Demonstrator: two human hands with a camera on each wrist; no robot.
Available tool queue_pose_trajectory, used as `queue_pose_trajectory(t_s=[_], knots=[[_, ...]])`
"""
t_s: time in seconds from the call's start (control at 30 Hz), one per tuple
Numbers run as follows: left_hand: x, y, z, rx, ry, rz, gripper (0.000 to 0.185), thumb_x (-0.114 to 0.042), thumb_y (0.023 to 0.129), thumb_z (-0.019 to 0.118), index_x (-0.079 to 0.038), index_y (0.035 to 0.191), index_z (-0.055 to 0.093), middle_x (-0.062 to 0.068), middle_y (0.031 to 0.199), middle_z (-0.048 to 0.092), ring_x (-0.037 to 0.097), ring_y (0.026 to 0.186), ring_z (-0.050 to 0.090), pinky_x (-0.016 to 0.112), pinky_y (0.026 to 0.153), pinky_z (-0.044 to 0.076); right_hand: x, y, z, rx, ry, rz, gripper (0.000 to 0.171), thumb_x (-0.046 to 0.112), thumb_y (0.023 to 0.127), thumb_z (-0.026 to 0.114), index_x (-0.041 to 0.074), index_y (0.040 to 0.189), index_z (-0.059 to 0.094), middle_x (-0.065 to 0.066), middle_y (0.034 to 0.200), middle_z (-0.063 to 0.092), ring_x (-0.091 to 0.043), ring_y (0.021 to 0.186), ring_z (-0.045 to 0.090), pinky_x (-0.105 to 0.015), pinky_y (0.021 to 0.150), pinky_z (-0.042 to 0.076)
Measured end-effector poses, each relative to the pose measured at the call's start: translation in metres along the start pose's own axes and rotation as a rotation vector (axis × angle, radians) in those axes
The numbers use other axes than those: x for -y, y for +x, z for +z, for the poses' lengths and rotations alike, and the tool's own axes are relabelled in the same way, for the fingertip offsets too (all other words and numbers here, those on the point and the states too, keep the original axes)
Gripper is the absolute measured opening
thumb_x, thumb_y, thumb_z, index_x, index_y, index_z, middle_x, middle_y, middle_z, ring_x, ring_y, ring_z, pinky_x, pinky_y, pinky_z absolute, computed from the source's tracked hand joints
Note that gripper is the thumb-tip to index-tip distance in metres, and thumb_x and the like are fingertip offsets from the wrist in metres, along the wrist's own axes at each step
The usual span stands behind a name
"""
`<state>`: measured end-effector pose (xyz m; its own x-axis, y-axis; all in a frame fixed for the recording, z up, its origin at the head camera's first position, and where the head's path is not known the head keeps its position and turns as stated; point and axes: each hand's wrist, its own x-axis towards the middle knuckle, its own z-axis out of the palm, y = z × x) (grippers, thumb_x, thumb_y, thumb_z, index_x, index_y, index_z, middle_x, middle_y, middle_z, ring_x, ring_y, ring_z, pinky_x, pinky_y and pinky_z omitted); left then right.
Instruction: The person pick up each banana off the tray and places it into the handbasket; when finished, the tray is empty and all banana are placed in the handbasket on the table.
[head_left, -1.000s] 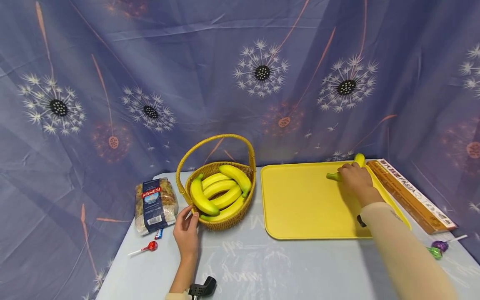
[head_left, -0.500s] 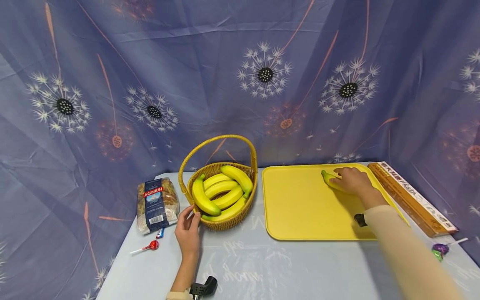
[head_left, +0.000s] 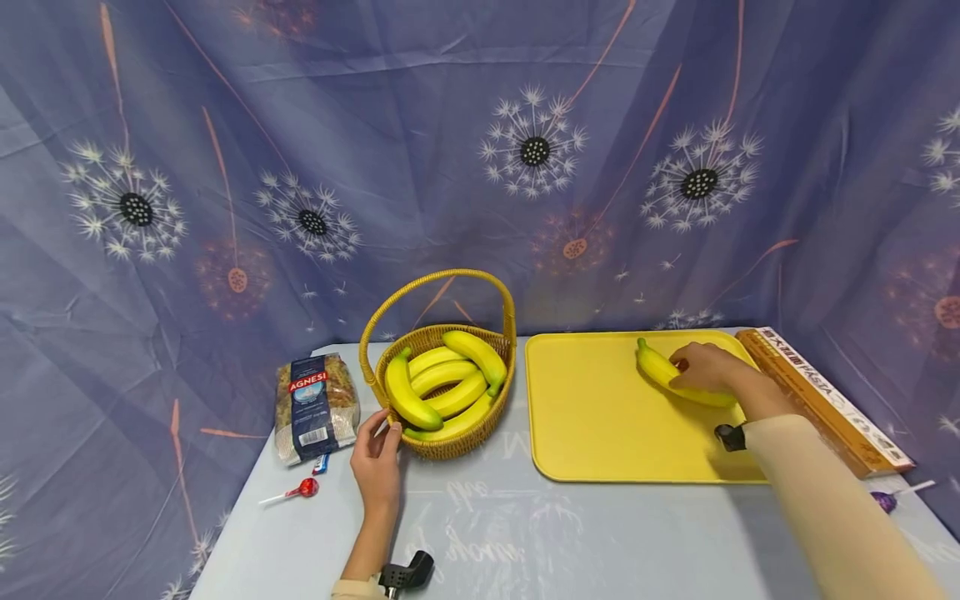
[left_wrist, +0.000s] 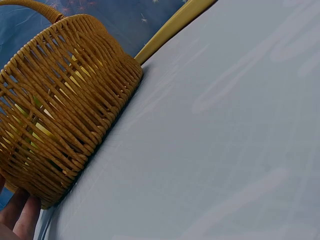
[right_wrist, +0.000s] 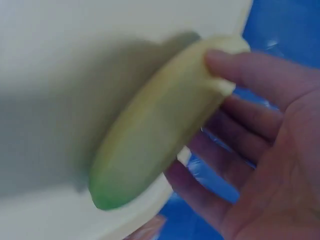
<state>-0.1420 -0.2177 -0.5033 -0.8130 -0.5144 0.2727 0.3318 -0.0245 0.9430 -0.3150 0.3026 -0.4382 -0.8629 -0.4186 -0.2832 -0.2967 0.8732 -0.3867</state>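
Note:
A woven yellow-brown basket with a tall arched handle holds several bananas. My left hand grips the basket's near-left edge with thumb and fingertips. The left wrist view shows the fingers against the wicker at its lower corner. Over the right half of a yellow tray, my right hand pinches a single banana between thumb and fingers. That banana lies slanted in the right wrist view, green tip away from the palm, thumb on its upper side.
Left of the basket stands an AGNESI pasta bag, with a red lollipop and a small blue wrapper before it. A long brown pasta box lies along the tray's right side. A purple lollipop is near the right sleeve.
My right hand has brought the banana from the tray's far right corner toward the viewer and slightly inward, turning its stem end away. My left hand has stayed at the basket.

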Motion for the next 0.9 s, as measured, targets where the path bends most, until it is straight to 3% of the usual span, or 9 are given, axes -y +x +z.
queue_pose_trajectory(t_s=[0.2,0.33,0.47,0.77,0.9], knots=[[0.021,0.002,-0.005,-0.038,0.018,-0.018,0.032,-0.014,0.093,0.066,-0.001,0.122,0.061,0.014,0.125,0.058,0.033,0.115,0.056,0.023,0.083,0.054,0.052,0.002,-0.015,0.098,0.126,-0.149,0.057,0.031,0.086,0.073,-0.005,0.127,0.055,-0.014,0.116,0.06,-0.031,0.103,0.056,-0.048,0.088,0.049],[0.021,0.001,-0.004,-0.04,0.017,-0.014,0.031,-0.013,0.093,0.066,-0.001,0.121,0.062,0.014,0.124,0.058,0.033,0.114,0.056,0.023,0.083,0.054,0.093,0.002,-0.023,0.171,0.174,-0.214,0.053,0.031,0.085,0.075,0.001,0.125,0.057,-0.006,0.111,0.059,-0.023,0.097,0.055,-0.041,0.085,0.049],[0.024,0.001,-0.004,-0.04,0.021,-0.003,0.032,-0.011,0.093,0.065,0.0,0.122,0.061,0.017,0.125,0.057,0.035,0.114,0.056,0.022,0.083,0.053,0.129,0.003,-0.027,0.185,0.168,-0.276,0.054,0.034,0.085,0.074,0.005,0.127,0.056,-0.003,0.11,0.06,-0.019,0.097,0.056,-0.039,0.086,0.048],[-0.002,-0.002,0.002,0.002,0.037,0.016,0.033,-0.006,0.093,0.062,0.007,0.123,0.058,0.023,0.126,0.055,0.043,0.115,0.053,0.022,0.083,0.054,0.206,0.006,-0.024,0.155,0.173,-0.423,0.066,0.043,0.087,0.069,0.019,0.142,0.041,0.001,0.11,0.06,-0.016,0.101,0.056,-0.039,0.087,0.048],[-0.003,-0.002,0.002,0.004,0.032,0.024,0.033,-0.004,0.093,0.061,0.008,0.124,0.057,0.025,0.126,0.054,0.045,0.116,0.052,0.021,0.082,0.054,0.233,0.017,-0.019,0.126,0.139,-0.467,0.07,0.046,0.088,0.067,0.024,0.146,0.035,0.004,0.109,0.06,-0.012,0.1,0.057,-0.035,0.086,0.049]])
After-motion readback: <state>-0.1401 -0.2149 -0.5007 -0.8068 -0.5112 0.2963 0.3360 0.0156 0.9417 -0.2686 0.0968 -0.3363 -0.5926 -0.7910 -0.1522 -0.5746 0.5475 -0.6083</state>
